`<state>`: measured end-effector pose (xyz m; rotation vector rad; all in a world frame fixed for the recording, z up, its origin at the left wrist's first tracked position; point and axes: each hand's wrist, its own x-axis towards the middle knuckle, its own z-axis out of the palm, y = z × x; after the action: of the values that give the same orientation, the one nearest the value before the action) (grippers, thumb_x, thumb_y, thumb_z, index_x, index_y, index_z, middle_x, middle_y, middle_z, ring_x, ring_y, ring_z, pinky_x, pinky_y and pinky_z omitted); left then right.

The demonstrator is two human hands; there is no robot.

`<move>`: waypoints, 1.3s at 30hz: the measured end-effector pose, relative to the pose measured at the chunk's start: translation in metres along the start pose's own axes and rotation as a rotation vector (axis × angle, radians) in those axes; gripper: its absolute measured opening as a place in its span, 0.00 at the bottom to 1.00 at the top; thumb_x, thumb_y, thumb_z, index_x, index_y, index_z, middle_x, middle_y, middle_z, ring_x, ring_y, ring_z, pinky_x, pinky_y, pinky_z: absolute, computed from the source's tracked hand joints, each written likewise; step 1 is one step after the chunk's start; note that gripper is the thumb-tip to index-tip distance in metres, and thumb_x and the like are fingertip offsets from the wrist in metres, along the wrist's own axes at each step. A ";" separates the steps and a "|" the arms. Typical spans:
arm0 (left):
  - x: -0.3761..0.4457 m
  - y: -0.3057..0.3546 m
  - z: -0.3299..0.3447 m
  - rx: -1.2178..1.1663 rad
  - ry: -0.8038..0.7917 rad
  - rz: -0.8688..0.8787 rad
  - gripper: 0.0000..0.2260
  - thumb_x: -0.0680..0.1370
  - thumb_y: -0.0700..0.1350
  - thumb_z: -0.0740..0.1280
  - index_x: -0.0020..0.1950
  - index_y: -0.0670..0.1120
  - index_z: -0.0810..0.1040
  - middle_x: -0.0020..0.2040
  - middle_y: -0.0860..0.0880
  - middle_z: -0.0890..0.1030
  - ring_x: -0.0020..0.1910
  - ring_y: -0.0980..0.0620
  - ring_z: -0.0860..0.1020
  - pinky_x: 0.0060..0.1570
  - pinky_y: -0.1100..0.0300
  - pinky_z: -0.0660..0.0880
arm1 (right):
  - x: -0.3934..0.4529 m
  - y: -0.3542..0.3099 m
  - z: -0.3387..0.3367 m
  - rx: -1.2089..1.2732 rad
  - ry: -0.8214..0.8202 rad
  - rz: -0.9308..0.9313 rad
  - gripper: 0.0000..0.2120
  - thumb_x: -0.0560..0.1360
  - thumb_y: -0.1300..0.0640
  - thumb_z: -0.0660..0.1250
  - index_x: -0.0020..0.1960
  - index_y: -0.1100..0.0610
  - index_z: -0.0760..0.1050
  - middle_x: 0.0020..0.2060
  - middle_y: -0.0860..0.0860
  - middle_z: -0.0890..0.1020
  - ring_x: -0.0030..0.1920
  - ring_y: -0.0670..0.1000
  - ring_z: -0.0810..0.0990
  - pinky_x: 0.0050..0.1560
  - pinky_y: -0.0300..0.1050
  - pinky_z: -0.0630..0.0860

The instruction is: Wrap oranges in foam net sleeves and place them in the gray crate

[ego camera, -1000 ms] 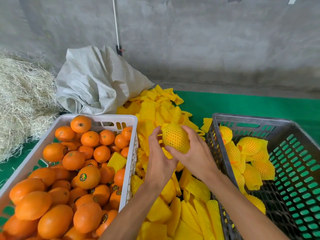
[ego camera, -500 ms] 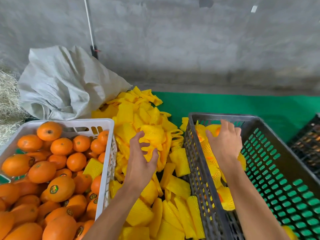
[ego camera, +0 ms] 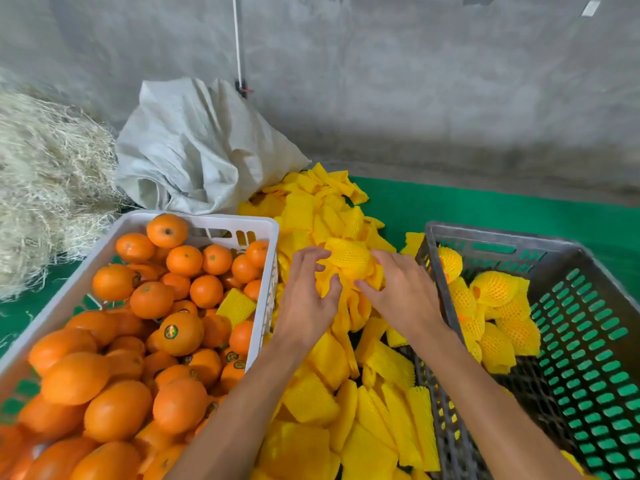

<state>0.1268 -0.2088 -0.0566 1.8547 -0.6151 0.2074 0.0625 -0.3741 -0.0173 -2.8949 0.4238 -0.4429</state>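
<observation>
On the green mat (ego camera: 485, 209), both hands, left hand (ego camera: 304, 299) and right hand (ego camera: 401, 296), pinch at the sleeve pile (ego camera: 346, 261); best to separate one sleeve before reaching for an orange (ego camera: 180, 332).

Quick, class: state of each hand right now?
Left hand: fingers curled, pinching a foam net sleeve on the pile.
Right hand: fingertips on the same sleeve; grip cannot be told.

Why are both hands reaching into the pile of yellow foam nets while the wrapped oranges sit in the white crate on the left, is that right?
One detail is wrong. The head view shows the wrapped oranges in the gray crate on the right; the white crate on the left holds bare oranges. The left hand and right hand are indeed at the foam net pile.
</observation>
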 end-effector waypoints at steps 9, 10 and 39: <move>0.007 -0.020 -0.087 0.306 0.025 -0.127 0.10 0.82 0.45 0.66 0.62 0.45 0.80 0.63 0.45 0.79 0.64 0.45 0.74 0.60 0.48 0.74 | -0.019 -0.042 0.054 0.066 -0.789 -0.208 0.38 0.74 0.40 0.74 0.78 0.52 0.64 0.71 0.53 0.75 0.71 0.55 0.73 0.65 0.53 0.75; 0.003 -0.024 -0.097 0.379 0.024 -0.159 0.11 0.82 0.45 0.66 0.63 0.44 0.79 0.62 0.44 0.78 0.63 0.43 0.75 0.59 0.47 0.74 | -0.023 -0.047 0.062 0.092 -0.860 -0.211 0.38 0.74 0.40 0.75 0.78 0.52 0.65 0.70 0.53 0.75 0.69 0.54 0.74 0.64 0.51 0.75; 0.017 0.035 -0.038 -0.027 -0.096 -0.273 0.15 0.78 0.44 0.74 0.66 0.50 0.82 0.58 0.40 0.78 0.59 0.39 0.78 0.62 0.42 0.76 | 0.000 -0.020 0.014 0.856 0.012 0.147 0.06 0.77 0.50 0.72 0.50 0.45 0.75 0.48 0.40 0.82 0.52 0.38 0.81 0.55 0.44 0.81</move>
<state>0.1291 -0.1881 -0.0063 1.9077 -0.4210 -0.0702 0.0723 -0.3531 -0.0258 -2.0222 0.3326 -0.4690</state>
